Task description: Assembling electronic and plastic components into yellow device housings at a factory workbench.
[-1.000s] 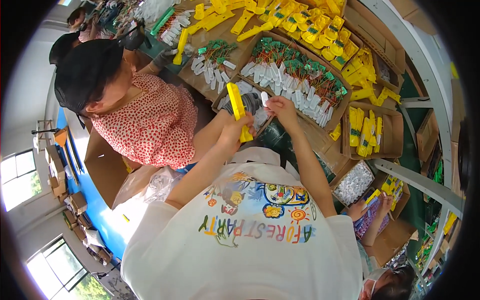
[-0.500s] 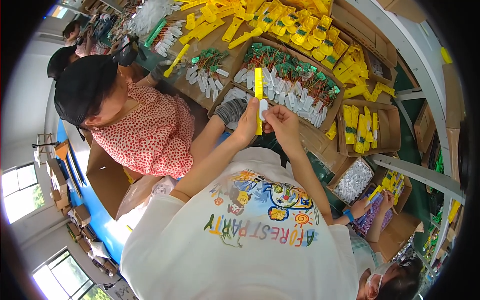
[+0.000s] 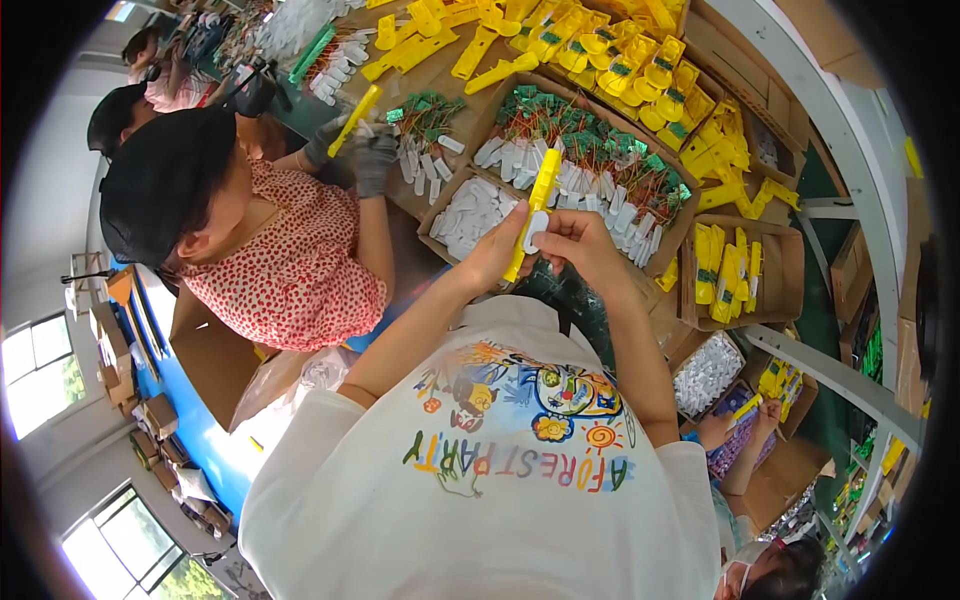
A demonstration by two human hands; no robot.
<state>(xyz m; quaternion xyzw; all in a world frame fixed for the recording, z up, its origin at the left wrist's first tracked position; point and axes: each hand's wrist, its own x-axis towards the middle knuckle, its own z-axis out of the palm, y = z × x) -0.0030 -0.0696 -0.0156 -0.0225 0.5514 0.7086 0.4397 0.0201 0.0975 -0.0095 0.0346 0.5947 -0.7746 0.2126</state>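
Observation:
My left hand (image 3: 488, 252) is closed around a long, narrow yellow plastic part (image 3: 546, 180), which tilts up to the right in front of my chest. Against its lower half lies a white oval cover (image 3: 537, 230). The fingers of my right hand (image 3: 583, 243) pinch this cover at its right side; their tips are partly hidden. Just beyond my hands stands a cardboard box (image 3: 655, 262) of white pieces wired to green circuit boards (image 3: 622, 150). A smaller box of white covers (image 3: 468, 212) is nearest my left hand.
Yellow parts (image 3: 600, 60) are heaped at the back, and more fill a box (image 3: 785, 262) on the right. A co-worker in a red-dotted top (image 3: 290, 265) sits close on my left, holding a yellow part (image 3: 355, 120). Another person's hands (image 3: 722, 430) work at the lower right.
The yellow part has tilted rightward and moved slightly right, along with both hands. The co-worker's gloved hand has withdrawn from the box of white covers toward their own yellow part.

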